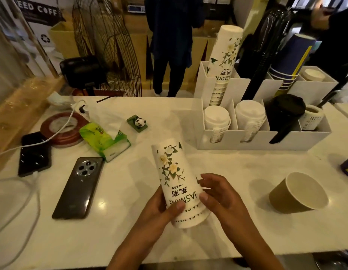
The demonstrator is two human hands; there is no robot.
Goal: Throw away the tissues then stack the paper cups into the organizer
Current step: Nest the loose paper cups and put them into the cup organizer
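While holding above counter (247, 221): organizer (263, 140) far right-forward, matching jasmine stack (224, 61) in back-left slot. Held nested cups (179, 184) pointing base-forward; left hand (161, 209) gripping, right hand (218, 193) pinching rim.

dim indoor light from overhead; small glare spots on white counter (247, 227); soft shadows beside objects; background dark, slightly soft; strong wide-angle bending at frame edges.
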